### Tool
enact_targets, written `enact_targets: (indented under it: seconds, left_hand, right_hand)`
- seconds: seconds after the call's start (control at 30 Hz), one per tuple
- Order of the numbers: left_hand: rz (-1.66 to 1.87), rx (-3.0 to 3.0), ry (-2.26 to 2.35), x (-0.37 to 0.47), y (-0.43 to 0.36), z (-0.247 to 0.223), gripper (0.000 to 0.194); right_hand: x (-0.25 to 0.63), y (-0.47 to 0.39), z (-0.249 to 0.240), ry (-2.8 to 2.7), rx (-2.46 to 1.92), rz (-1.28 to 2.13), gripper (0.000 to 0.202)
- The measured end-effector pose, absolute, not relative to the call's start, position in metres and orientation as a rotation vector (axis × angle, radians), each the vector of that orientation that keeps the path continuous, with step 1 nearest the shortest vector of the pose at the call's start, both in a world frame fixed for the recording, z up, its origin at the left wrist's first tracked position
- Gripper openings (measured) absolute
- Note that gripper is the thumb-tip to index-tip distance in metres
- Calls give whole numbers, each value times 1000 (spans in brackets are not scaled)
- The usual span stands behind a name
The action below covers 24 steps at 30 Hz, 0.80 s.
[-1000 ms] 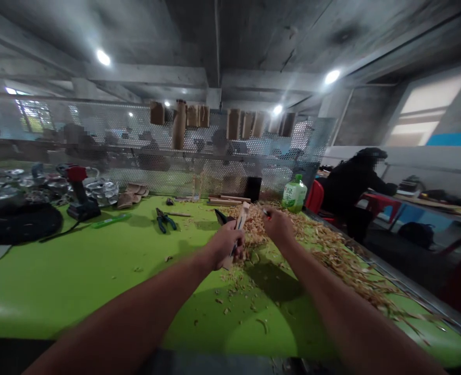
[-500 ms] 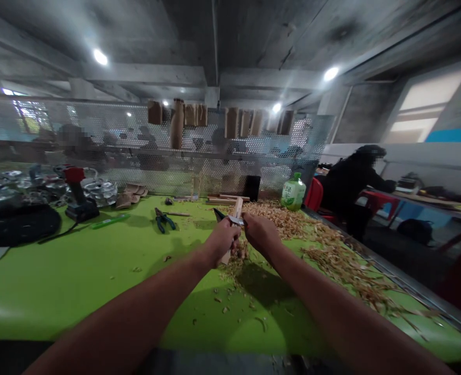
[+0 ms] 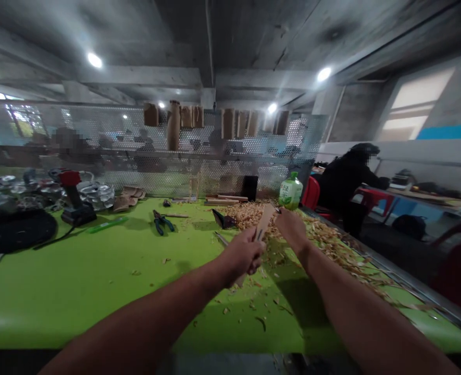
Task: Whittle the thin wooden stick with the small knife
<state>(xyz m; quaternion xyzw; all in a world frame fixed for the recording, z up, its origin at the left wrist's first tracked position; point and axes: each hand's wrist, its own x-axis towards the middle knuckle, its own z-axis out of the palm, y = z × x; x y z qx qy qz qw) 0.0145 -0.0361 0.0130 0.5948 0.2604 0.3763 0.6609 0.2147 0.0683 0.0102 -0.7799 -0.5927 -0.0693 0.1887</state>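
My left hand [image 3: 249, 252] is wrapped around a flat strip of wood [image 3: 264, 220], tilted with its upper end away from me. My right hand [image 3: 290, 226] is closed beside that upper end, a little to the right. It grips a knife [image 3: 277, 210], of which only a small bit of metal shows; the handle is hidden in the fist. Beneath both hands, wood shavings [image 3: 249, 214] are heaped and scattered. A dark wedge-shaped thing [image 3: 223, 219] and a thin metal tool [image 3: 221, 238] lie left of the wood strip.
Pliers [image 3: 162, 223], a green plastic-looking strip [image 3: 108, 225] and a cordless drill [image 3: 74, 195] lie to the left. A green-labelled bottle [image 3: 290, 191] stands at the back right. Wooden sticks [image 3: 226, 200] lie before the perforated metal screen [image 3: 214, 179]. A person in black [image 3: 343, 182] sits at the right.
Both hands have moved to the right with the wood strip and the knife. The blade, earlier across the wood, is now off to its right. The dark wedge-shaped thing shows more fully.
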Motion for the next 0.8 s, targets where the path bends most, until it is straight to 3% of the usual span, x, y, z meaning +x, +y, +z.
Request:
enact_targets:
  seconds: [0.13,0.33,0.8]
  left_hand:
    - [965,1285,673,4,-11,8,28]
    - [1059,1232,778,-4,4,9,21]
    - [1054,1274,803,0,-9,14,20]
  right_hand:
    - [194,67,5,-1636,-2004,-298,40]
    - [144,46,-1,-2038,-1715,-376,35]
    - [141,43,5,-2047,-1786,-460,35]
